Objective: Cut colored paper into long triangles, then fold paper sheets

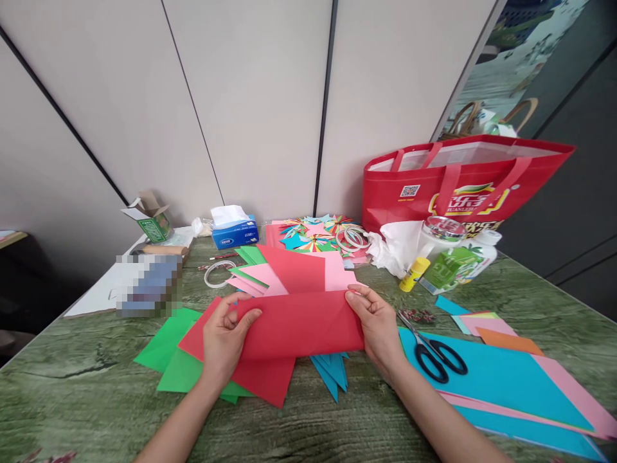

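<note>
A folded sheet of red paper point(301, 325) is stretched level between my two hands, above the table. My left hand point(225, 331) pinches its left end, thumb on the near face. At the right end, my right hand point(373, 318) grips the upper corner between thumb and fingers. Under and behind it lie green paper sheets point(180, 363), more red paper point(265, 379), pink paper pieces point(335, 270) and pointed blue paper pieces point(332, 376). The held sheet hides part of this pile.
Black-handled scissors point(436, 357) lie on blue paper point(501, 379) at right. Behind stand a glue stick point(414, 274), a green carton point(448, 270), a mug point(441, 241) and a red bag point(463, 173). A tissue box point(235, 231) and tape roll point(219, 274) sit left of centre.
</note>
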The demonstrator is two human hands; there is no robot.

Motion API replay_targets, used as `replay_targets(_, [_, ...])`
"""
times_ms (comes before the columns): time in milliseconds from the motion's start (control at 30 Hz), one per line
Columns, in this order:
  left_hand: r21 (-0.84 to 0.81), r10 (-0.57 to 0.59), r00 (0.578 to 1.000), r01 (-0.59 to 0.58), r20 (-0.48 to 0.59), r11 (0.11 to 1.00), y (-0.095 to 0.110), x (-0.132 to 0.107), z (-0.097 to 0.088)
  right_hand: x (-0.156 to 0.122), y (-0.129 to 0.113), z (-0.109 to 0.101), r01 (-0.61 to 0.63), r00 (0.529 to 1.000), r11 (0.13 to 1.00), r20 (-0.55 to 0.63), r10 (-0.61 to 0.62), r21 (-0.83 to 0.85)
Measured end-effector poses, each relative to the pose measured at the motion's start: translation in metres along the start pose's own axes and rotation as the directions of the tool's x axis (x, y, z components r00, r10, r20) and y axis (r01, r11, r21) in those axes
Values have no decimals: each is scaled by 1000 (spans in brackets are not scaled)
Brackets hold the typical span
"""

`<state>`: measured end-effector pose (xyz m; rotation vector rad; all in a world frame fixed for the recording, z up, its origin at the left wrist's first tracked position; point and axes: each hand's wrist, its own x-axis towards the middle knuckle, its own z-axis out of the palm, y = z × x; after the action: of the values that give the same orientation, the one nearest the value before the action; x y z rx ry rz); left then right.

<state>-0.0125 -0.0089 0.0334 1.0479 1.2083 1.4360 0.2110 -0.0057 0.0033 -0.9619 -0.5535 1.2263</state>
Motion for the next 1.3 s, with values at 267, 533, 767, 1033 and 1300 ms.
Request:
replay_targets(267, [-4, 9, 1000, -9, 11, 1000, -1, 2, -1, 1, -2, -1, -12, 999, 1000, 40, 13, -13])
replay_targets(533, [10, -7, 1000, 6, 20, 1000, 1, 3, -3, 2, -2, -1, -14, 999, 1000, 37, 14, 1])
replay_targets(767, [39, -28, 999, 27, 38, 999, 3, 3, -2, 5, 0, -3, -31, 1000, 999, 5, 31, -9])
replay_targets(1033, [94, -41, 998, 37, 44, 995, 3, 1, -3, 7, 3, -6, -59, 998, 998, -4, 59, -19])
replay_targets(1300, [112, -45, 999, 42, 24, 993, 3, 1, -2, 6, 2, -6, -67, 998, 997, -5, 67, -43])
